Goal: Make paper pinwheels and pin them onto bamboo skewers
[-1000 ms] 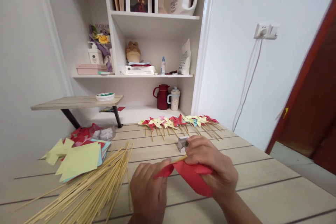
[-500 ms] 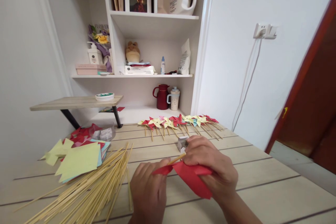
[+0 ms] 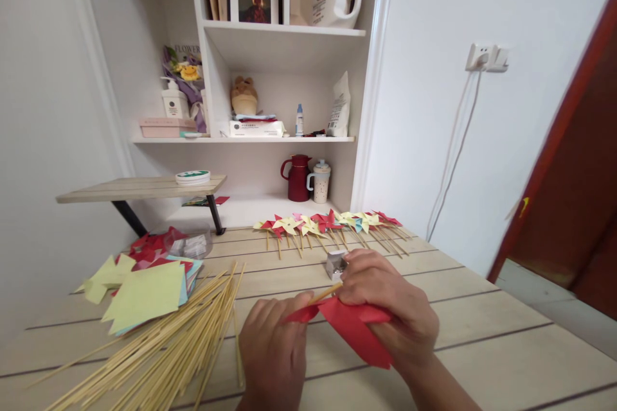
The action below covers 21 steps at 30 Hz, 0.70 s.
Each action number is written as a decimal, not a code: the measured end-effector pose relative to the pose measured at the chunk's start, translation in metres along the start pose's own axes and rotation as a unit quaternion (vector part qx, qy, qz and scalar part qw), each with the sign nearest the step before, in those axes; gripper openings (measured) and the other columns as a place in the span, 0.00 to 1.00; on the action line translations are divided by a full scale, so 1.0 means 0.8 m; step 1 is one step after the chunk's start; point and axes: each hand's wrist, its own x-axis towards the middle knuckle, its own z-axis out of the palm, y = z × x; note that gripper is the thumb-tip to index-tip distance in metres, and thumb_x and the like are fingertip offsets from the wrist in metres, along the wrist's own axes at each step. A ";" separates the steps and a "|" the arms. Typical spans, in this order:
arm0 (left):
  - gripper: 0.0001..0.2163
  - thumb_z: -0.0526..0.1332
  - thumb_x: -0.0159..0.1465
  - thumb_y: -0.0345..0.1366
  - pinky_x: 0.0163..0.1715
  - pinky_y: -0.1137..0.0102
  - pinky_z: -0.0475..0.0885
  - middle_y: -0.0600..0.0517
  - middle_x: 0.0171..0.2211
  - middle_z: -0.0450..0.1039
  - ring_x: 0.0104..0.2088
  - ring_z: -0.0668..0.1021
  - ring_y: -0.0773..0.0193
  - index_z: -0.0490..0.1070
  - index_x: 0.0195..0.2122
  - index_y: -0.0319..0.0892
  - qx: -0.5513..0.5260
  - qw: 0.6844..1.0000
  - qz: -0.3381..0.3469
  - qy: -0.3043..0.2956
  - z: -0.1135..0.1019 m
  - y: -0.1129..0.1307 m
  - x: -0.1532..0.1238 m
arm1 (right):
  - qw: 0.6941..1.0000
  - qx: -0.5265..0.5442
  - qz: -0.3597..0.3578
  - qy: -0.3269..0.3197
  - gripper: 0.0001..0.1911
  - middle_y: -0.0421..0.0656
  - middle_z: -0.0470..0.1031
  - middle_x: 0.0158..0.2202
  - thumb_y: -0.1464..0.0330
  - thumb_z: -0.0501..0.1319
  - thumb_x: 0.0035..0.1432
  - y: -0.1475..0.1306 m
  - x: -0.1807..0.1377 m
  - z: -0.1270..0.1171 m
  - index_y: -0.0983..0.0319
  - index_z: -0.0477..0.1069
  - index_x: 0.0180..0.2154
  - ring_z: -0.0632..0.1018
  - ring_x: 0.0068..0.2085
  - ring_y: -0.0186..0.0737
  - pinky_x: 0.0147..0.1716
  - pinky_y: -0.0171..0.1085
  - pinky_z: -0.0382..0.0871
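Between my hands is a red paper pinwheel [image 3: 354,332], its blades folded and pointing toward me. A thin wooden stick [image 3: 325,293] runs behind it from one hand to the other. My right hand [image 3: 400,308] is closed on the pinwheel's centre and right side. With fingers curled, my left hand [image 3: 274,343] pinches the pinwheel's left tip and the near end of the stick; its exact grip is partly hidden. Just behind my right fingers stands a small open box [image 3: 334,265] with shiny little pieces inside.
Many loose sticks [image 3: 187,327] lie at the left, beside stacked coloured paper sheets [image 3: 149,292] and red paper pieces [image 3: 149,249]. Finished pinwheels [image 3: 328,221] line the table's back edge. A raised wooden stand [image 3: 120,189] is at the back left, before a shelf unit [image 3: 284,32].
Almost nothing differs. The red pinwheel has shifted very slightly right and down in my hands, which keep their grip.
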 end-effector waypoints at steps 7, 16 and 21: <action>0.10 0.53 0.68 0.28 0.27 0.69 0.70 0.53 0.27 0.79 0.26 0.79 0.65 0.73 0.41 0.40 0.008 1.000 -0.007 -0.003 0.001 0.003 0.003 | 1.000 0.000 0.011 0.010 0.07 0.43 0.78 0.27 0.66 0.60 0.65 0.000 -0.001 0.002 0.59 0.77 0.38 0.77 0.32 0.42 0.40 0.49 0.73; 0.10 0.54 0.66 0.26 0.29 0.69 0.71 0.52 0.31 0.81 0.28 0.80 0.64 0.73 0.42 0.41 -0.007 1.000 -0.012 -0.006 0.002 0.001 -0.001 | 1.000 0.001 0.018 0.004 0.07 0.43 0.79 0.28 0.66 0.60 0.64 0.001 -0.004 0.001 0.59 0.77 0.38 0.77 0.32 0.43 0.41 0.50 0.73; 0.09 0.53 0.67 0.27 0.27 0.69 0.71 0.53 0.29 0.81 0.26 0.80 0.65 0.73 0.40 0.41 0.006 1.000 -0.012 -0.007 0.000 0.001 0.001 | 1.000 0.007 0.015 0.001 0.06 0.43 0.79 0.28 0.68 0.61 0.64 0.002 -0.005 0.001 0.59 0.77 0.39 0.77 0.33 0.42 0.41 0.50 0.73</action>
